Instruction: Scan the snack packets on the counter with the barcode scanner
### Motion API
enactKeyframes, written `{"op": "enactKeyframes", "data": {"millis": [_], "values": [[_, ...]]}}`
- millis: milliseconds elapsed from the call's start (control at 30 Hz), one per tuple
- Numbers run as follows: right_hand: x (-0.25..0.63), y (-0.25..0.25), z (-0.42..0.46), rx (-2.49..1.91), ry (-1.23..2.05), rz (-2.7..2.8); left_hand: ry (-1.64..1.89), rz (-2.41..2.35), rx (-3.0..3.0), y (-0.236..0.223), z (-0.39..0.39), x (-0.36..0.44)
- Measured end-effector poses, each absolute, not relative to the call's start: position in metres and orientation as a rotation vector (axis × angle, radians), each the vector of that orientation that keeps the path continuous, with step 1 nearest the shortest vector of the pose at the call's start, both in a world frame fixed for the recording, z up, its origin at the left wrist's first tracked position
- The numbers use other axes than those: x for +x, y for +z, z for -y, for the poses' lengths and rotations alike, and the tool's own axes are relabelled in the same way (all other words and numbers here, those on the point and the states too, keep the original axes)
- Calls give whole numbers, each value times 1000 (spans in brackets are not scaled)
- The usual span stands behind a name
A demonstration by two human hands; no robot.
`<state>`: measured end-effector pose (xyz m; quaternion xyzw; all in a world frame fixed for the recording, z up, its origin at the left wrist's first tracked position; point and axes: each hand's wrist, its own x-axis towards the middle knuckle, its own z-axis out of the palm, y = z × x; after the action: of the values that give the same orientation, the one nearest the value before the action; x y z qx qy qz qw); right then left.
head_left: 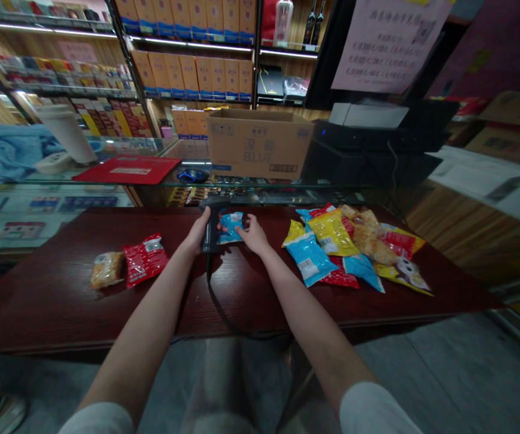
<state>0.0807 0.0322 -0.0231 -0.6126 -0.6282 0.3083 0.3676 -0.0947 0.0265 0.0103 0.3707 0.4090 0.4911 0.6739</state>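
Observation:
My left hand (197, 232) is wrapped round the grip of a black barcode scanner (211, 232), whose cable hangs down toward the table's front edge. A small blue snack bag (231, 227) lies just right of the scanner, with my right hand (253, 235) closed on its right side. To the left on the table rest a red snack bag (146, 259) and a clear-wrapped piece of bread (106, 269), side by side. At the right is a heap of snack bags, among them a yellow one (333, 232) and a blue one (310, 258).
The dark wooden table (83, 313) meets a glass counter at the back. On that counter stand a cardboard box (260, 144), a mouse (192, 175), a red mat (126, 170), a white cup (66, 132) and a black printer (368, 129). Shelves of boxed goods rise behind.

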Motion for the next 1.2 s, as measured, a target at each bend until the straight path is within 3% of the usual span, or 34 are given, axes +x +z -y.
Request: {"op": "enactKeyframes", "data": {"millis": [133, 267, 500, 667, 1200], "values": [[85, -20, -31, -1730, 784, 1624, 1177, -908, 816, 11, -26, -94], [87, -24, -35, -1589, 837, 1561, 1150, -926, 793, 13, -24, -94], [108, -20, -41, -1455, 447, 1297, 1110, -769, 850, 28, -4, -82], [111, -22, -44, -1291, 522, 1229, 1026, -734, 897, 30, 5, -73], [110, -34, -47, -1496, 435, 1417, 957, -768, 958, 20, 0, -74]]}}
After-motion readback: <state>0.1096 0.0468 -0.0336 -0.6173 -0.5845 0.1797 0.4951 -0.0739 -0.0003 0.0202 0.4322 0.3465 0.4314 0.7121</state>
